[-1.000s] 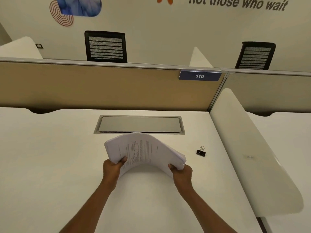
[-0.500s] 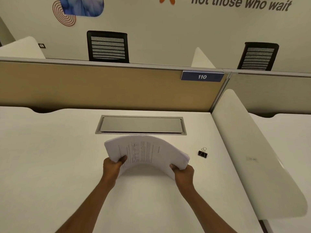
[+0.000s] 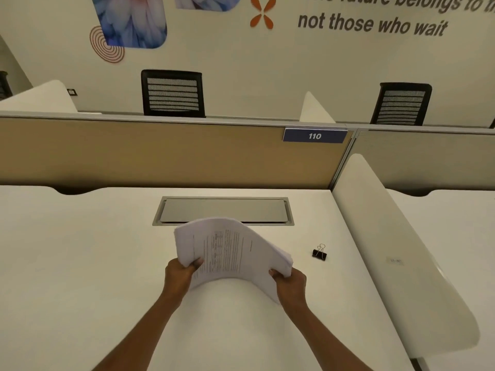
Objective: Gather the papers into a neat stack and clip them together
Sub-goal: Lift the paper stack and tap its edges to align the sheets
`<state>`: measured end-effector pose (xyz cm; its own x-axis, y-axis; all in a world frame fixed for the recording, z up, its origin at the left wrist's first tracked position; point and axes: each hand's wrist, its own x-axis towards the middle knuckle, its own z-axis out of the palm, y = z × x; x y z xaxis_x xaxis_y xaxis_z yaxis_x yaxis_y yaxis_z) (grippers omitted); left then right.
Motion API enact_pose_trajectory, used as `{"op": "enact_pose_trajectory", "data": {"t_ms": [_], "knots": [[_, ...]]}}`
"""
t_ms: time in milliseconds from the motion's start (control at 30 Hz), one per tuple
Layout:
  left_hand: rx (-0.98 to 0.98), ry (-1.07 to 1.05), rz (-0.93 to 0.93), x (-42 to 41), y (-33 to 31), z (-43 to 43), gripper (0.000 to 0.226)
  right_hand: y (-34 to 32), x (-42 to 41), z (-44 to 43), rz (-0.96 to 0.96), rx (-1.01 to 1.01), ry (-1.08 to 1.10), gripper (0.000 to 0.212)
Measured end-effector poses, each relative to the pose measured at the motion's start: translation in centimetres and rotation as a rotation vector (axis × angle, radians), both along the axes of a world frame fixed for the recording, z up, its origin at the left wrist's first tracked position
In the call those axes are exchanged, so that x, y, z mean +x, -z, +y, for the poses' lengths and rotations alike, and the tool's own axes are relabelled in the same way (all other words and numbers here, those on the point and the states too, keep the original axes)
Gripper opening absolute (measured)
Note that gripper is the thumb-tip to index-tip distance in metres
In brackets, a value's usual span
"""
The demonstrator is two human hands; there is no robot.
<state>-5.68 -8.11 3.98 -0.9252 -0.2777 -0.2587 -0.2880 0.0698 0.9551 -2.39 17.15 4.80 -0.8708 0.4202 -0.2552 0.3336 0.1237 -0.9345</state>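
Observation:
A thick stack of printed white papers (image 3: 230,250) is held above the white desk (image 3: 80,263), bowed upward in an arch. My left hand (image 3: 180,274) grips its left edge with the thumb on top. The right edge is gripped by my right hand (image 3: 290,286). A small black binder clip (image 3: 319,253) with silver handles lies on the desk, to the right of the papers and apart from both hands.
A grey metal cable hatch (image 3: 223,210) is set into the desk just behind the papers. A tan partition (image 3: 160,156) with a "110" label closes the back. A white curved divider (image 3: 396,250) borders the right side. Two black chairs stand beyond.
The stack has tilted more upright and arches higher, its left side raised. Both hands keep their grip. The clip has not moved on the desk.

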Motion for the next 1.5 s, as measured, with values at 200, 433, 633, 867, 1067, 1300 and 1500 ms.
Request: {"op": "enact_pose_trajectory", "data": {"t_ms": [200,433,633,867,1067,1300,1500], "knots": [[-0.085,0.056,0.068,-0.5,-4.0,0.2,0.033,-0.7,0.3,1.0,0.022,-0.047,0.06,0.02],[0.141,-0.123,0.342,-1.8,-10.0,0.6,0.039,-1.3,1.3,1.8,0.069,-0.013,0.024,0.018],[0.017,-0.119,0.316,-1.0,-8.4,1.1,0.036,-0.3,2.5,1.6,0.051,-0.01,-0.003,0.02],[-0.076,-0.036,0.268,-1.2,-7.2,0.9,0.006,0.7,3.0,2.1,-0.02,-0.03,0.008,0.015],[0.058,0.098,0.357,-1.6,-6.7,-0.9,0.053,0.6,2.9,2.3,-0.036,-0.052,0.018,0.014],[-0.018,0.359,0.188,-1.4,-4.2,-2.3,0.091,0.4,2.2,2.7,-0.068,-0.087,0.027,0.023],[-0.192,0.218,0.02,-3.1,-3.2,-1.2,0.041,0.5,1.5,2.8,-0.078,-0.128,0.04,0.011]]}}
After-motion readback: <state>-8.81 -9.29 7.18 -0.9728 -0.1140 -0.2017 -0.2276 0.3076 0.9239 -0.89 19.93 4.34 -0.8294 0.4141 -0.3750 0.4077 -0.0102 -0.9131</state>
